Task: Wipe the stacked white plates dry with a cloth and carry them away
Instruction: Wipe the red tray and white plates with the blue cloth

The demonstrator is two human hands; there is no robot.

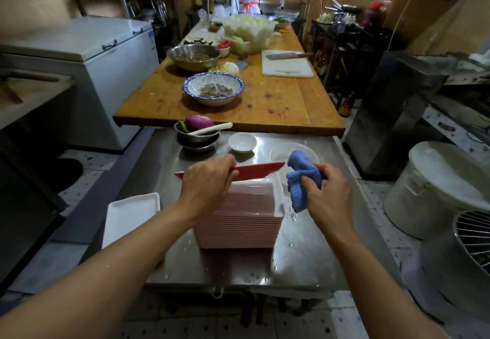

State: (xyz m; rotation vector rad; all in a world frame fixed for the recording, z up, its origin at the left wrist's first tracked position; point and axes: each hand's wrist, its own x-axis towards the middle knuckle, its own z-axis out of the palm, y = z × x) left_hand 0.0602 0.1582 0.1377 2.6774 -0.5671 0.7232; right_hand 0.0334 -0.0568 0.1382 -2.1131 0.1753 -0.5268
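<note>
While the left hand [205,179] is gripping the far edge of the top plate [238,173] and tipping it up off the stack [238,222], the right hand [327,190] is clutching a bunched blue cloth [301,182] just right of that raised plate. The plate's red underside is facing the camera, its long axis running left to right across the middle of the frame — so the cloth hand is the nearer one to its right end, and by my reading the next wipe should sweep leftward along that axis. The stack is sitting at the centre of the steel table [305,248], water drops around it. 1 white tray [130,214] is lying flat at the lower left, apart from the stack. Above it in the frame, a small steel bowl [197,140] is holding an onion, a green chilli and a leek stalk; the white saucer [242,142] beside it looks nearly empty.
</note>
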